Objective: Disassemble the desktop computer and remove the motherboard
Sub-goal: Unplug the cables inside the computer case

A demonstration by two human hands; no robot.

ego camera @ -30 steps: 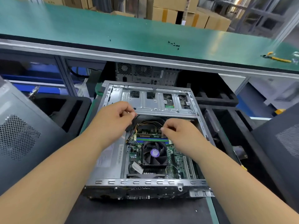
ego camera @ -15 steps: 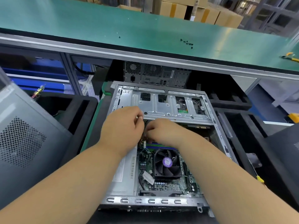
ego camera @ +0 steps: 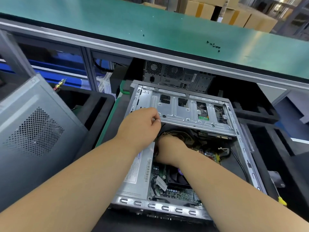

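Silver sheet metal makes up the open desktop case (ego camera: 187, 141), which lies on its side on a dark mat, below the near edge of the green surface (ego camera: 150, 24). Its long axis runs away from the person, leaning a little to the right; the drive cage (ego camera: 189, 113) sits at the case's far end and the slotted rim at its near end. Inside the case, toward its near end, the motherboard (ego camera: 177, 193) lies flat and still mounted, with the fan (ego camera: 177, 178) on it. The cable bundle (ego camera: 180, 133) sits between the cage and the fan.

Judging by this, the step in hand is freeing cables before the board can come out. The left hand (ego camera: 142, 126) is at the cage's left near corner, fingers curled with thumb and forefinger pinched together; whether anything is between them I cannot tell. The right hand (ego camera: 168, 151) reaches down into the cables beside the cage, its fingers hidden, so its grip cannot be told. The next move likely calls for a straight pull on a connector, not on its wires.
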